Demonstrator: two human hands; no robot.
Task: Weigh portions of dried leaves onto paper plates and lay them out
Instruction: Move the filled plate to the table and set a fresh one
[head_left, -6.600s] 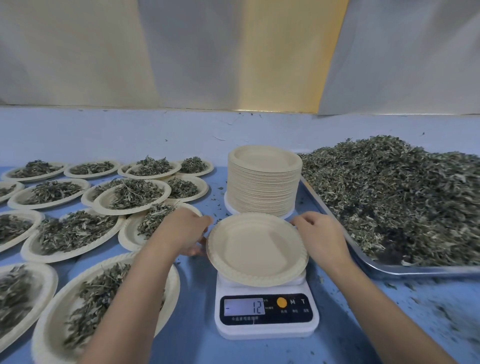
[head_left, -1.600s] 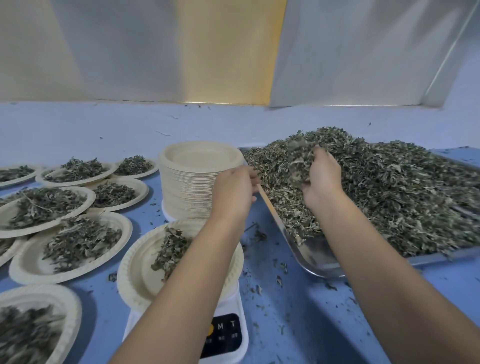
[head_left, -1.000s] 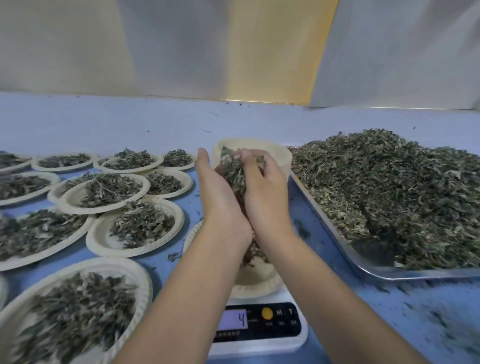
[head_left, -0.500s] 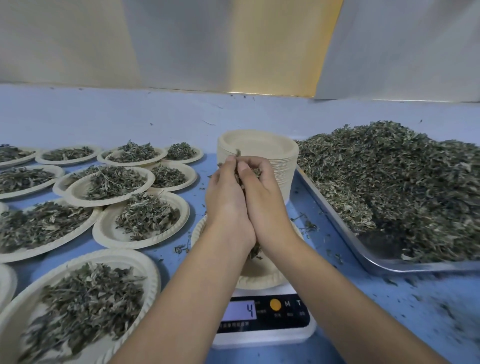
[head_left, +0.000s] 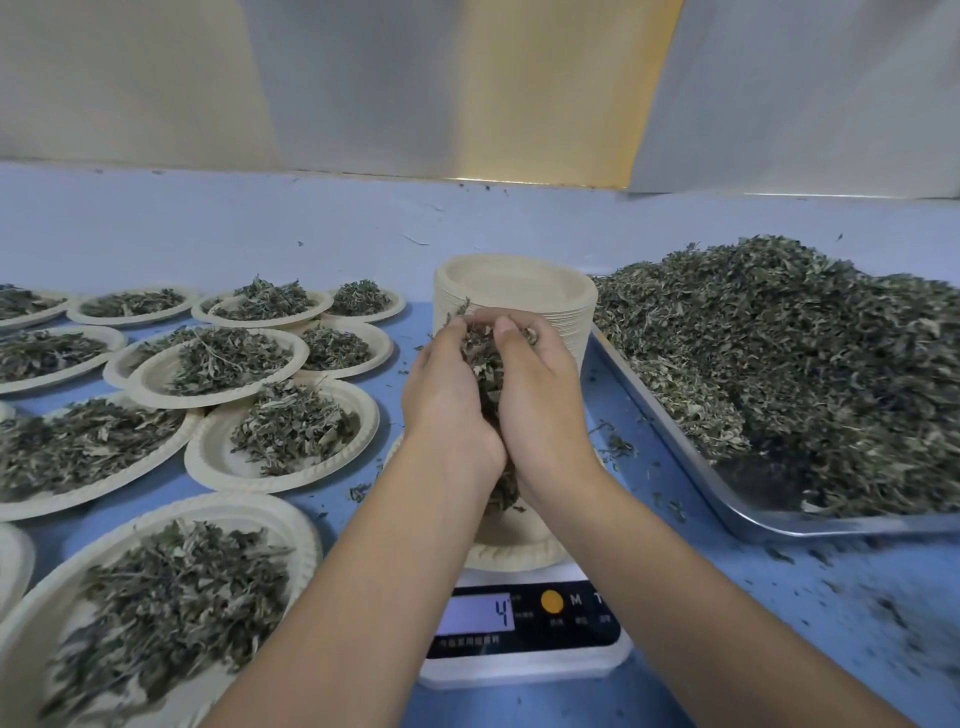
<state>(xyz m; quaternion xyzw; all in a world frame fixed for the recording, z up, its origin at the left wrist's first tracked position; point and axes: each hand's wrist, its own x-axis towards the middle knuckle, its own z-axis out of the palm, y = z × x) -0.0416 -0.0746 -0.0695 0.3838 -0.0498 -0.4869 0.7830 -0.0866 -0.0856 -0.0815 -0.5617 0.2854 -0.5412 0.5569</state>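
Leaves (head_left: 482, 364) fill our cupped left hand (head_left: 449, 410) and right hand (head_left: 541, 410), fingers curled round the clump above the paper plate (head_left: 517, 552) on the scale (head_left: 524, 671), which seems to read 4, so we should part our palms slowly, watching the display.

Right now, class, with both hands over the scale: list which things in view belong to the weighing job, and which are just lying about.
In the job: left hand and right hand cupping a handful of leaves; scale; plate on it; plate stack; tray of leaves; filled plates.
Lying about: spilled leaf bits on the table; wall panels.
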